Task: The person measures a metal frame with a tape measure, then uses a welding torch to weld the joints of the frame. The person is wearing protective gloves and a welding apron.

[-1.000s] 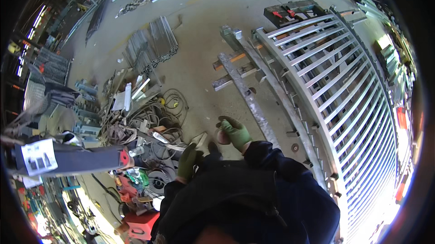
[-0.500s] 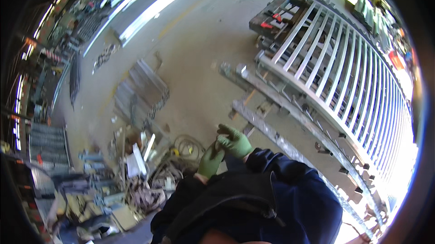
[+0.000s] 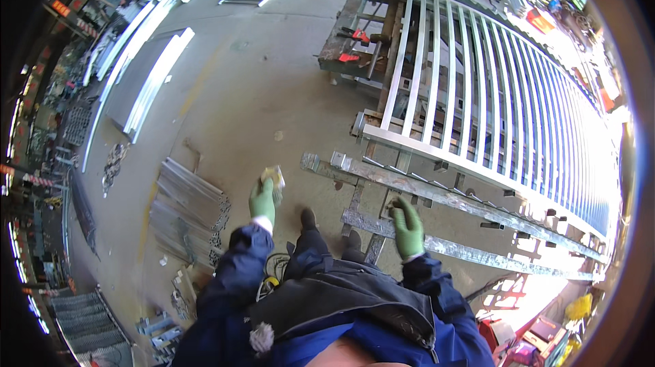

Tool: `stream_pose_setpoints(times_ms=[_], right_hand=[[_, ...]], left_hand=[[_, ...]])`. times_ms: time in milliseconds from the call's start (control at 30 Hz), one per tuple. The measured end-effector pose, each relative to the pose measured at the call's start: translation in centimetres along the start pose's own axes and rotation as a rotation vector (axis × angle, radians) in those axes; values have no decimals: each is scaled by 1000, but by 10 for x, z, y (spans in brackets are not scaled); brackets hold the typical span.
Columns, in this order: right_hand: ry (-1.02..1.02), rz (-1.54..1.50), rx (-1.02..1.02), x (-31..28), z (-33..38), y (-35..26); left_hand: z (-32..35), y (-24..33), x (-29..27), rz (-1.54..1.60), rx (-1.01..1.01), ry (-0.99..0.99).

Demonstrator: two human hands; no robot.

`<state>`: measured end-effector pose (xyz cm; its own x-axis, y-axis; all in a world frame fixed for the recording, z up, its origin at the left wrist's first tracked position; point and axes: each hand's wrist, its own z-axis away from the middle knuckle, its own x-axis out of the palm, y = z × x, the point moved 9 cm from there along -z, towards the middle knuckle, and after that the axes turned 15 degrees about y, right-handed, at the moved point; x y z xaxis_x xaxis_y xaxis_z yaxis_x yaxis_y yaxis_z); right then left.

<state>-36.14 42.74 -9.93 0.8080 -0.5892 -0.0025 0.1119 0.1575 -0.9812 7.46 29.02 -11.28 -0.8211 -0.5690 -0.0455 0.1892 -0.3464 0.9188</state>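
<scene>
Holds small pale block-like piece point(image 3: 274, 175) in firmly curled left hand point(image 3: 262, 202), ahead of legs point(image 3: 310, 236), likely for clear sight | dangles half-curled right hand point(image 3: 408, 232), seemingly empty, near steel beam point(image 3: 370, 223), perhaps for balance

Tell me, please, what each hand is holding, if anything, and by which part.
Left hand: a small pale object, apparently by its near end. Right hand: nothing visible.
</scene>
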Motion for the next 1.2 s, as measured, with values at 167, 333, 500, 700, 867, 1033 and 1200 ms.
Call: stream_pose_setpoints(times_ms=[167,333,500,700,867,1033,1200], right_hand=[[633,105,31,-153,15,4],[984,321,105,-180,120,8],[1162,236,395,-140,279,124],[885,838,725,0,345,98],[911,710,823,40,349,116],[946,672,769,37,325,104],[888,612,783,25,368,128]], left_hand=[[-195,-31,154,59,14,-100],[-381,-27,327,-271,477,-122],[-425,7,504,-385,664,-83],[-421,6,585,-407,827,-472],[-481,35,602,-778,922,-328],[-481,54,569,-823,684,-104],[-336,34,490,-496,368,-412]])
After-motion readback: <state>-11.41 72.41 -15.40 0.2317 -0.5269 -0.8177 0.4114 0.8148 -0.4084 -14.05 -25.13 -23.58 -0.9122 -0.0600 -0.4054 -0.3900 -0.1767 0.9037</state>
